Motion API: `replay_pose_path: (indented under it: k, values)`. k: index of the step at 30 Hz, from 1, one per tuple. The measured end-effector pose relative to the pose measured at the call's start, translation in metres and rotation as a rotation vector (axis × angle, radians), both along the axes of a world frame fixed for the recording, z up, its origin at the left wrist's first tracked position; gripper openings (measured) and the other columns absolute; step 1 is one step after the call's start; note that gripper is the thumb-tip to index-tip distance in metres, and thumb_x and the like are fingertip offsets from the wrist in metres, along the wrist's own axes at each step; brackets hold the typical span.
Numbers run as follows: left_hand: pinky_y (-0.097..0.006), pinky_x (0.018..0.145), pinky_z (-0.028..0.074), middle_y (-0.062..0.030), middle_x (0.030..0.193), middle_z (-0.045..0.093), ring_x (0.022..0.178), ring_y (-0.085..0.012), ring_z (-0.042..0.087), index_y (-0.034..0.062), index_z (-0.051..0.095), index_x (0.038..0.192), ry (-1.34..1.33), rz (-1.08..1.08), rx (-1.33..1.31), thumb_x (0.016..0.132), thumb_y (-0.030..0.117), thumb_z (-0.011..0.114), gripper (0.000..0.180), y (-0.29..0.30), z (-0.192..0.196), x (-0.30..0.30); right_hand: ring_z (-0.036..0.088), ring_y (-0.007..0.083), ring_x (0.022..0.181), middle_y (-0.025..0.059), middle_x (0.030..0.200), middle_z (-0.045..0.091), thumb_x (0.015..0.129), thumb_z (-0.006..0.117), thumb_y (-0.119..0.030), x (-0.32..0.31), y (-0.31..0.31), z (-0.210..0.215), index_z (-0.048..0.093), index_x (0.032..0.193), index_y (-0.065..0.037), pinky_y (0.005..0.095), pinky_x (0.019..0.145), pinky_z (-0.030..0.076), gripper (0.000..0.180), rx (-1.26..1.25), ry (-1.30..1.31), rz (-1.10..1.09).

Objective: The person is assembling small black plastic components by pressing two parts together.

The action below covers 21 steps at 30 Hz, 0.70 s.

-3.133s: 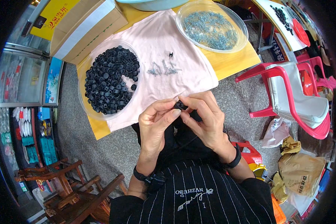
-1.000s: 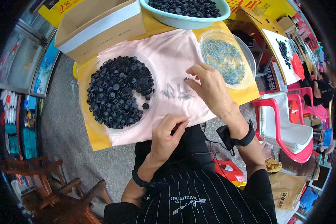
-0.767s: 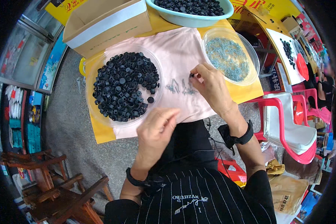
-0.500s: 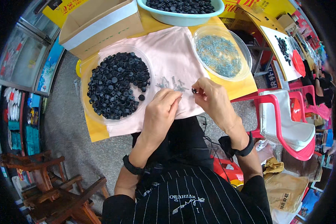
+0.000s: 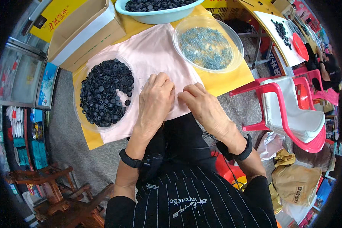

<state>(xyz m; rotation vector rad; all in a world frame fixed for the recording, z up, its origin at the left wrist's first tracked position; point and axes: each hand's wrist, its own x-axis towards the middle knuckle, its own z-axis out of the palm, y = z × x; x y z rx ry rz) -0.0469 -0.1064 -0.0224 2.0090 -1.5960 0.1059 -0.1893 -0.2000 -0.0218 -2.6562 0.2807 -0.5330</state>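
Observation:
My left hand [image 5: 155,100] is over the pink cloth [image 5: 150,45] with its fingers bent down and drawn together, covering the spot where loose screws lay. Whatever its fingertips hold is hidden. Close beside it, my right hand [image 5: 203,104] is closed in a pinch at the cloth's near edge, and its fingertips hide what they grip. Left of my hands, a round clear tray [image 5: 76,102] holds a heap of small black round caps [image 5: 102,91]. Beyond my right hand, another round clear tray [image 5: 237,57] contains many thin silvery screws [image 5: 207,47].
An open cardboard box [image 5: 98,36] and a pale blue basin [image 5: 159,16] of black parts stand at the table's far side. A pink chair [image 5: 271,91] with a white cushion is at the right. Wooden furniture [image 5: 60,193] stands at the lower left.
My left hand has moved forward over the loose screws, hiding them. My right hand has shifted left and turned palm down; the black cap in its fingers no longer shows. The view has shifted slightly.

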Motion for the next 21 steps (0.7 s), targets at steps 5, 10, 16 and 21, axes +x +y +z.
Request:
replay_pose_path:
  k: [5,10,16,21]
  values:
    - [-0.029,0.066,0.047,-0.0068,0.093,0.061,0.083,-0.0196,0.060,0.0027,0.063,0.088,0.324,-0.021,-0.193,0.077,-0.001,0.066,0.011,0.009,0.001,0.006,0.061,0.0221,0.080,0.0096,0.088,0.061,0.080,0.061,0.000,-0.003,0.003,0.001,0.061,0.096,0.002,0.0294,0.070,0.051,0.016,0.558,-0.128,-0.134]
    - [-0.022,0.070,0.050,-0.0057,0.093,0.063,0.083,-0.0112,0.063,-0.0001,0.063,0.097,1.015,-0.051,-0.222,0.088,-0.002,0.060,0.010,0.029,0.008,-0.010,0.062,0.0090,0.081,0.0041,0.094,0.067,0.088,0.064,-0.007,-0.008,0.006,-0.006,0.064,0.109,0.001,0.0234,0.069,0.052,0.022,1.511,-0.324,-0.154]
    - [-0.021,0.077,0.051,-0.0052,0.095,0.064,0.085,-0.0092,0.062,-0.0026,0.061,0.099,1.069,-0.052,-0.256,0.086,-0.005,0.062,0.013,0.041,0.018,-0.023,0.064,0.0101,0.082,0.0056,0.094,0.067,0.088,0.064,-0.009,-0.008,0.018,-0.013,0.063,0.111,0.000,0.0220,0.071,0.054,0.024,1.955,-0.374,-0.080]
    - [-0.021,0.077,0.051,-0.0061,0.097,0.065,0.086,-0.0091,0.062,-0.0019,0.060,0.100,1.030,-0.063,-0.300,0.085,-0.007,0.063,0.016,0.046,0.017,-0.021,0.064,0.0108,0.083,0.0059,0.094,0.067,0.089,0.063,-0.008,-0.005,0.025,-0.015,0.063,0.111,0.000,0.0224,0.072,0.054,0.024,1.958,-0.372,-0.045]
